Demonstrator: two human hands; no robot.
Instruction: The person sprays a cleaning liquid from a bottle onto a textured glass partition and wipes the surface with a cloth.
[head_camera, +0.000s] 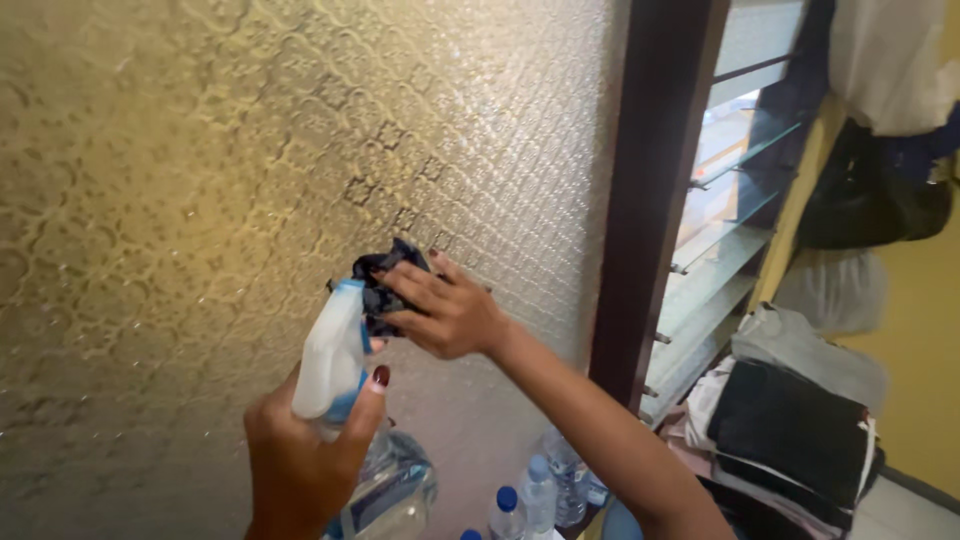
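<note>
1. Two hands are up in front of a patterned, frosted glass pane (250, 180) that glows yellowish with light behind it.
2. The left hand (305, 455) is wrapped around a spray bottle (335, 365) with a white and blue head, thumb lying up along its side; the clear body of the bottle hangs below the fist.
3. The right hand (445, 310) has its fingers curled and pressed around a crumpled dark cloth (385, 275), holding it right at the nozzle of the spray bottle, just in front of the glass.
4. A dark wooden frame (645, 190) stands to the right of the pane, with glass louvre slats (735, 200) beyond it.
5. Several plastic water bottles (540, 495) with blue caps stand below the arms.
6. Folded clothes (790, 420) are piled at the lower right, with a dark bag (870, 200) hanging above them.
</note>
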